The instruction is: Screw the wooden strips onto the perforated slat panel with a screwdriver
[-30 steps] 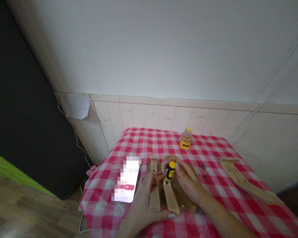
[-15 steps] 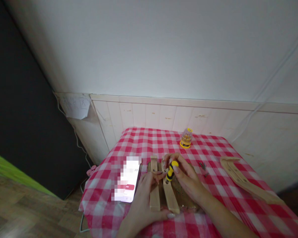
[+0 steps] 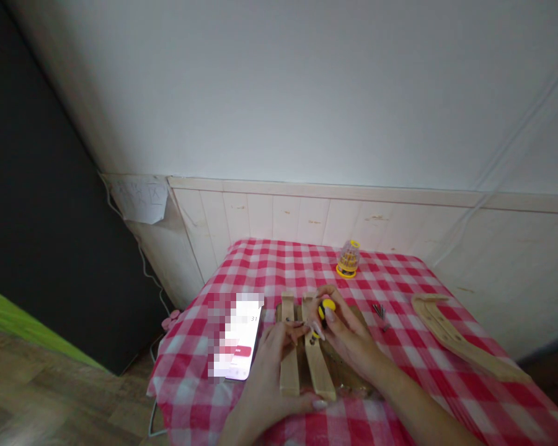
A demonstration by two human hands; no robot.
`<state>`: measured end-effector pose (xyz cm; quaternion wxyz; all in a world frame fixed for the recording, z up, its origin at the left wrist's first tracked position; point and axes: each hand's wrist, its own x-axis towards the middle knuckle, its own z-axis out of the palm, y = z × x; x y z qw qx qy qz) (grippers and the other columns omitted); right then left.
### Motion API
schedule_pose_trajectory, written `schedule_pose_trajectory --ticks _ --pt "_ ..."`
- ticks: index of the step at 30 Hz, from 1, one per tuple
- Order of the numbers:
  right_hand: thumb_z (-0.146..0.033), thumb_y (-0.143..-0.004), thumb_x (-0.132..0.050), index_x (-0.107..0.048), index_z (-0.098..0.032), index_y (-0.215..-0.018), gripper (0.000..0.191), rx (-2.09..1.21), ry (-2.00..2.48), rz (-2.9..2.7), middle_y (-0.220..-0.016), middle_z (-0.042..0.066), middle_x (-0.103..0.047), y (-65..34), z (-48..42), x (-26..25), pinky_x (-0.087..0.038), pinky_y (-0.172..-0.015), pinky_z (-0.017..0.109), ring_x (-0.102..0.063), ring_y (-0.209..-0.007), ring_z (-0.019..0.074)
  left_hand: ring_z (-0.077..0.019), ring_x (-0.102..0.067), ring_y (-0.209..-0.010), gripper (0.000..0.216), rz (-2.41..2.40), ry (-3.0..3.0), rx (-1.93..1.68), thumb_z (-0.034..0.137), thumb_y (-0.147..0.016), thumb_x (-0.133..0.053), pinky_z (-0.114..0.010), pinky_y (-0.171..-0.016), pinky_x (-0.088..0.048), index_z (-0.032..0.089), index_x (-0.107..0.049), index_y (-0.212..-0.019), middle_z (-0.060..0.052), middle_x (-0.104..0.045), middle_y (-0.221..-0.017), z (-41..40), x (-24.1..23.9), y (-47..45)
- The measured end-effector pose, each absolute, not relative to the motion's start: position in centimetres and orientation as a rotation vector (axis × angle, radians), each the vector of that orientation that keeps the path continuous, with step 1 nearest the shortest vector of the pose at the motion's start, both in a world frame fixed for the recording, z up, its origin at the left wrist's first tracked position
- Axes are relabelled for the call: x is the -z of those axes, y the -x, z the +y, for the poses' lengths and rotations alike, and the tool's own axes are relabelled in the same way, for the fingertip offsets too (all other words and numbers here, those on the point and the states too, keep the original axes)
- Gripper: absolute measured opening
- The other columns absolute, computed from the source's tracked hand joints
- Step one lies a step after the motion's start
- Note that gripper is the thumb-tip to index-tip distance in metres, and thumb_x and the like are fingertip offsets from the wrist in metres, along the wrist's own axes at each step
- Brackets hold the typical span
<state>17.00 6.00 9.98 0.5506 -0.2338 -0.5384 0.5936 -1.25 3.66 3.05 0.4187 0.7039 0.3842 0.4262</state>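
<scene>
My right hand is closed around a short yellow and black screwdriver, which leans over a dark screw spot on the right of two pale wooden strips. Beside it lies the left wooden strip, with my left hand pressed around it, fingertips near its middle and thumb by the lower ends. A brown, plastic-looking packet or board is under the strips. The screwdriver's tip is mostly hidden by my fingers.
A lit phone lies left of my left hand. Several small screws and a curved wooden piece are on the right. A clear bit case with yellow ends stands at the back of the checked tablecloth.
My right fingers have shifted around the screwdriver handle, covering more of its lower part. My left hand and the wooden strips stay nearly still.
</scene>
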Motion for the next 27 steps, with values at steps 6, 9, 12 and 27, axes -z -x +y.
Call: schedule_pose_trajectory --ticks 6,9,12,27 --pt "-0.067 -0.092 -0.071 -0.065 -0.025 -0.088 0.042 -1.549 0.507 -1.124 -0.078 -0.001 -0.056 -16.8 6.0 -10.6 -0.045 -0.067 0.031 -0.049 -0.070 0.0177 -0.0436 -0.055 -0.134 0.092 0.951 -1.750 -1.065 0.075 -0.064 -0.088 -0.059 -0.113 -0.046 0.023 -0.061 -0.136 -0.016 -0.060 -0.141 3.7 -3.1 1.3" --pt "-0.062 -0.093 -0.071 -0.068 -0.025 -0.091 0.036 -1.599 0.481 -1.137 -0.080 0.002 -0.060 -16.7 6.0 -11.0 -0.051 -0.075 0.036 -0.057 -0.077 0.0218 -0.0432 -0.056 -0.134 0.092 0.936 -1.746 -1.082 0.075 -0.065 -0.087 -0.058 -0.113 -0.045 0.023 -0.061 -0.136 -0.016 -0.060 -0.140 3.7 -3.2 1.2" --pt "-0.062 -0.096 -0.067 -0.069 -0.025 -0.097 0.037 -1.598 0.460 -1.192 -0.081 0.003 -0.063 -16.5 5.9 -11.1 -0.053 -0.082 0.040 -0.062 -0.085 0.0249 -0.0433 -0.057 -0.132 0.095 0.958 -1.745 -1.084 0.077 -0.064 -0.087 -0.059 -0.112 -0.045 0.023 -0.060 -0.138 -0.016 -0.061 -0.140 3.6 -3.3 1.2" --pt "-0.064 -0.098 -0.066 -0.075 -0.028 -0.106 0.038 -1.252 0.691 -1.397 -0.103 0.004 -0.070 -18.0 6.5 -8.7 -0.049 -0.097 0.038 -0.065 -0.101 0.0245 -0.0439 -0.056 -0.137 0.100 0.951 -1.799 -1.086 0.079 -0.062 -0.090 -0.062 -0.118 -0.043 0.025 -0.062 -0.141 -0.016 -0.061 -0.145 3.8 -3.0 1.2"
